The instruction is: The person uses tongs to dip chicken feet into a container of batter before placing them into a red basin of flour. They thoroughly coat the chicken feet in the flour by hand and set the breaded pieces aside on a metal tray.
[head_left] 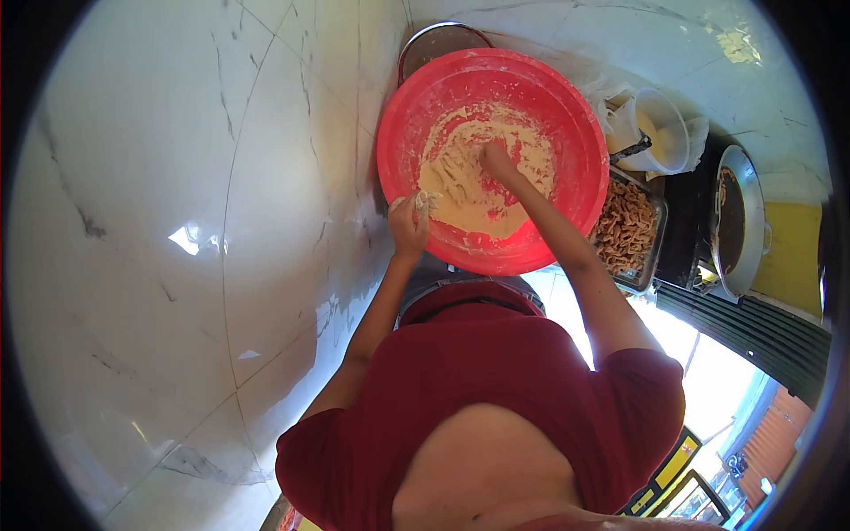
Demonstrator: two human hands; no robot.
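Note:
A large red basin point(580, 168) holds pale yellow flour with strips or lumps coated in it. My left hand point(409, 226) is at the basin's left rim, its fingers curled and dusted with flour; whether they grip the rim or something floury is unclear. Inside the basin, my right hand point(498, 161) is closed over the flour point(478, 217), right of the coated pieces. What it holds, if anything, is hidden.
Right of the basin stands a glass tray of brown fried pieces point(625, 232). Behind it is a clear plastic tub point(662, 133). A wide metal pan point(751, 221) with dark oil sits farther right. Marbled tile wall point(292, 177) rises close on the left.

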